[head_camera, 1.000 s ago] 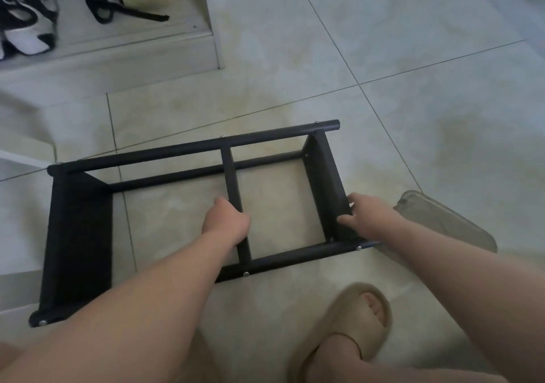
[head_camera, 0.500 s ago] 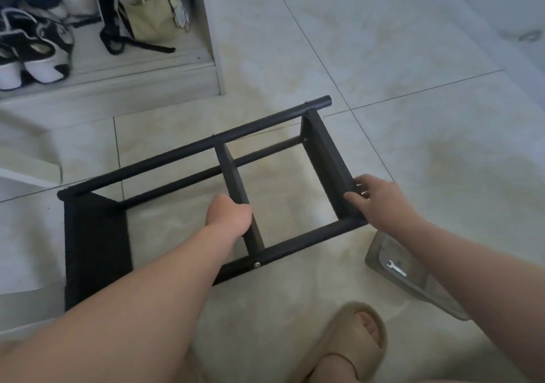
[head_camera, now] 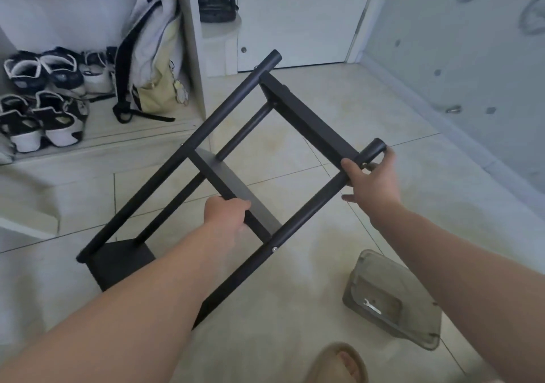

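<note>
Head view: one black rack frame [head_camera: 188, 158] tilted, low end at 8 o'clock, top end at 1 beside cabinet edge [head_camera: 191, 58], left hand [head_camera: 225, 213] clenched round centre slat [head_camera: 233, 182], right hand [head_camera: 373, 179] grasping near rail [head_camera: 309, 208] end at 2, open floor [head_camera: 442, 182] at 3, one clear box [head_camera: 413, 320] holding one wrench [head_camera: 372, 307] at 5.

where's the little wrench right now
Head view, lower right: the wrench lies inside the clear container on the floor, right of the black rack.
</note>
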Demonstrator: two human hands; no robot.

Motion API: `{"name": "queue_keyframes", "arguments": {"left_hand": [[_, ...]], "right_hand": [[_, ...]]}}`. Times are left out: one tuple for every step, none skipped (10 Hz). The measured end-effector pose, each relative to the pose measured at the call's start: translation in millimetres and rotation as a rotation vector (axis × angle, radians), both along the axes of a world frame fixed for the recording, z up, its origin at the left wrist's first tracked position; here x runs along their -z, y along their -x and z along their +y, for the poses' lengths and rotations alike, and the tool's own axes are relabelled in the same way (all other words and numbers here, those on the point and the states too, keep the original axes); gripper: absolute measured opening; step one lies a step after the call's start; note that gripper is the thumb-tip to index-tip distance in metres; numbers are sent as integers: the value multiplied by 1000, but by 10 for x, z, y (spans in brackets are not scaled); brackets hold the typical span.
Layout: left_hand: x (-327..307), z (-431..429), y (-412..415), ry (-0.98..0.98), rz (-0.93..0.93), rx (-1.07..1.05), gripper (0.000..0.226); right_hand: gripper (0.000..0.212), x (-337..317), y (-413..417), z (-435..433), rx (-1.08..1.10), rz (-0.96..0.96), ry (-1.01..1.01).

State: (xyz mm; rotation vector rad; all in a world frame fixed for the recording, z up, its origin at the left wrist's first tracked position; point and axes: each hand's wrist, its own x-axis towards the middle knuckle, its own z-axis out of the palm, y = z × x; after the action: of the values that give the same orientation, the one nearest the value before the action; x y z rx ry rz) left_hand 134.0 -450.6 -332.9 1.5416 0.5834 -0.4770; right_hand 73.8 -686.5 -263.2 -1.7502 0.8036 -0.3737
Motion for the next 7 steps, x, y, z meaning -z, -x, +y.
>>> {"name": "queue_keyframes", "arguments": {"left_hand": [[-101,-80,45,92,-20,-30,32],[-166,-170,55,158,-67,-52,27],[-253,-260,56,261,-92,-68,20],[-357,-352,83,342,-100,-27,28],[-423,-343,68,310,10,53,30],[-492,-125,-106,-114,-188,321,30],[-617,142,-215,-183,-236,37,23]], "right_hand": [[41,-178,-59,20,46,-85,-55],[31,-351,-88,-29,54,-96,72],[28,-584,-101,-62,17,-169,195],[28,-795,-103,-57,-29,-244,264],[31,-936,-114,-14,-81,-288,287],[34,-999,-112,19,-118,-309,309],[29,-1019,-81,34,-183,-306,344]]}}
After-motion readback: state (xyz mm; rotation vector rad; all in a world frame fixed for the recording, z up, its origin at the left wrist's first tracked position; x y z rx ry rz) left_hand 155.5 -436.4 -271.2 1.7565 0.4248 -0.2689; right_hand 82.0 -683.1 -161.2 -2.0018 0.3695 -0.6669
